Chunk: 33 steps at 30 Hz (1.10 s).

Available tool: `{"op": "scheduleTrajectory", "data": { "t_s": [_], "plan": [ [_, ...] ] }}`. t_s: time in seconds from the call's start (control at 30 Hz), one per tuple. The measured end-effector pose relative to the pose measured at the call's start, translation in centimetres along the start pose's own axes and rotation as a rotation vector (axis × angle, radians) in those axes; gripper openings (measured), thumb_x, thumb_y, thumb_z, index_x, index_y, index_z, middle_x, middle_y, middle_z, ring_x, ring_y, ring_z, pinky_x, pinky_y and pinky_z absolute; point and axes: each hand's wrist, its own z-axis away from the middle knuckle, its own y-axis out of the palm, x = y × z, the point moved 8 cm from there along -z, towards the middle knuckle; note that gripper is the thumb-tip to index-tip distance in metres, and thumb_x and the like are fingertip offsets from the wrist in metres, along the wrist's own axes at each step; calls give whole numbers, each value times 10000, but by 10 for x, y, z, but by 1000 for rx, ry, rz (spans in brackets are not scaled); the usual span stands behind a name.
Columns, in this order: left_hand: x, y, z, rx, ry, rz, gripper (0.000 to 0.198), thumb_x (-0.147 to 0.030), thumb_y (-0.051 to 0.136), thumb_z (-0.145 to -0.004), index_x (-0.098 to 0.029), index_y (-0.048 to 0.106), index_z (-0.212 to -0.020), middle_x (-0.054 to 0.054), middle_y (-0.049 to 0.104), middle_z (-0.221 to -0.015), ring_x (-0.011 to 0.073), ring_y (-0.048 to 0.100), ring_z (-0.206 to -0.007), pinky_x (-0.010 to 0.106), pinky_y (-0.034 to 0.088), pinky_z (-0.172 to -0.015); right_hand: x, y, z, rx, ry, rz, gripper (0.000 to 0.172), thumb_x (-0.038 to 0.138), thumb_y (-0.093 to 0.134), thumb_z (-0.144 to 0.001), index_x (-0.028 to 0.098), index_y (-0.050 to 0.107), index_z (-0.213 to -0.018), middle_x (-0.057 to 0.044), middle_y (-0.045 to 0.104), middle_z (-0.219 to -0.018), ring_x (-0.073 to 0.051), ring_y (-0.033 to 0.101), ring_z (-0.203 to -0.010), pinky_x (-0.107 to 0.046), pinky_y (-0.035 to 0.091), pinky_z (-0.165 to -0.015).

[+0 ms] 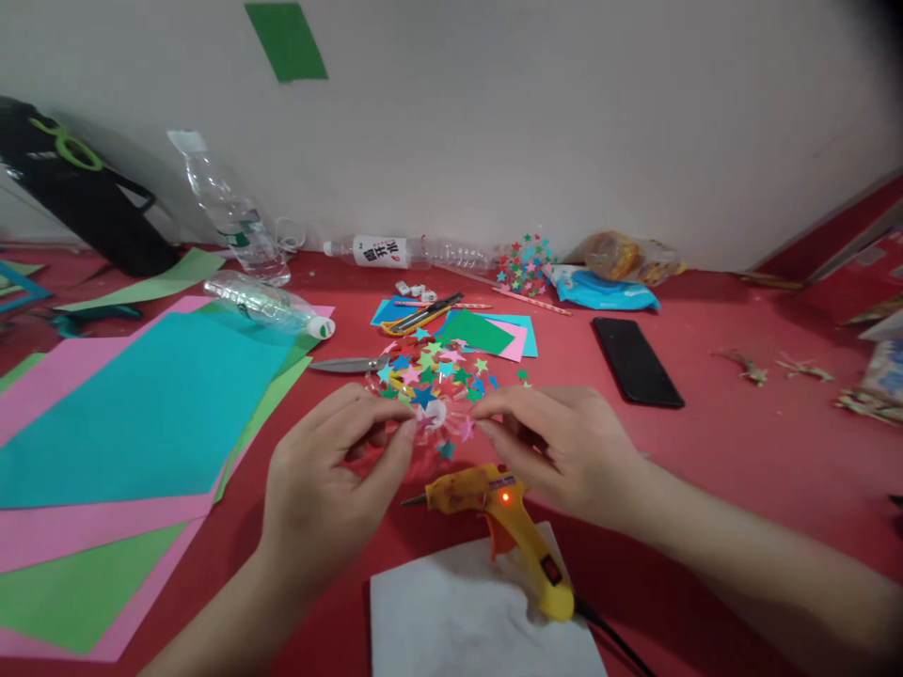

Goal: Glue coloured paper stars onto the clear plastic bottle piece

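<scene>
My left hand and my right hand both pinch a clear plastic piece covered with small coloured paper stars above the red table. Each hand grips its near rim, left and right, with fingers closed. A yellow hot glue gun lies just in front of the hands, its light glowing orange, with its handle resting on a white sheet.
Large teal, pink and green paper sheets lie at the left. Scissors, a utility knife, small coloured papers, a black phone, clear bottles, a second star-covered piece and a blue packet sit behind.
</scene>
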Motion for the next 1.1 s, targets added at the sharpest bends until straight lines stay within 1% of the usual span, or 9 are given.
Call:
{"op": "scheduleTrajectory", "data": {
  "t_s": [0.1,0.2,0.27,0.37,0.47,0.63,0.77,0.93,1.1],
  "plan": [
    [2,2,0,11,-24,-17,73,-245,660,-839,-226,658,-909,-41,564,-730,97,495,-639,224,416,-611,2,1,0,-4,0,-4,115,213,512,-946,195,625,-966,45,621,-672,-73,435,-510,-219,314,-531],
    [2,4,1,29,-17,-24,87,-249,643,-843,-202,656,-915,-20,573,-756,114,518,-677,245,432,-642,7,-2,-4,-23,-11,-6,113,184,529,-935,178,633,-977,38,622,-696,-72,443,-526,-217,331,-548],
    [0,4,0,40,5,-6,92,-215,611,-853,-186,663,-923,-2,576,-781,126,538,-721,256,440,-663,13,-6,-8,-47,-32,16,113,171,538,-927,163,649,-950,11,624,-728,-89,477,-579,-227,356,-586],
    [-3,2,-1,34,36,21,128,-166,584,-855,-180,678,-940,9,566,-810,130,549,-756,258,446,-678,20,-8,-17,-53,-67,70,122,165,557,-909,139,670,-871,-45,627,-789,-146,539,-719,-269,393,-661],
    [-5,0,-2,15,49,26,139,-136,580,-846,-184,677,-932,8,556,-828,124,545,-757,256,442,-676,22,-2,-25,-15,-63,88,133,176,563,-905,122,681,-876,-72,616,-844,-182,541,-788,-305,404,-699],
    [-4,-2,-2,-13,48,37,150,-101,572,-833,-181,672,-909,10,549,-843,128,543,-777,260,435,-678,22,8,-30,22,-38,108,131,187,578,-892,122,690,-900,-67,583,-858,-199,514,-816,-336,383,-715],
    [-2,-3,0,-21,43,45,146,-108,578,-828,-172,673,-920,14,553,-838,134,549,-779,269,444,-679,19,16,-30,75,-13,144,115,172,590,-878,126,696,-882,-63,576,-864,-204,504,-836,-352,360,-732],
    [-1,1,1,-2,36,71,141,-120,578,-834,-168,682,-916,29,574,-875,146,564,-819,282,460,-716,16,17,-29,56,4,64,132,147,563,-892,145,676,-824,-43,568,-858,-179,508,-842,-340,365,-749],
    [-3,0,-1,-12,35,71,129,-124,578,-841,-165,687,-897,29,574,-866,132,563,-804,261,454,-707,7,0,-30,-20,91,-115,113,166,554,-909,160,640,-835,-18,532,-851,-133,515,-800,-284,404,-715]
  ]
}}
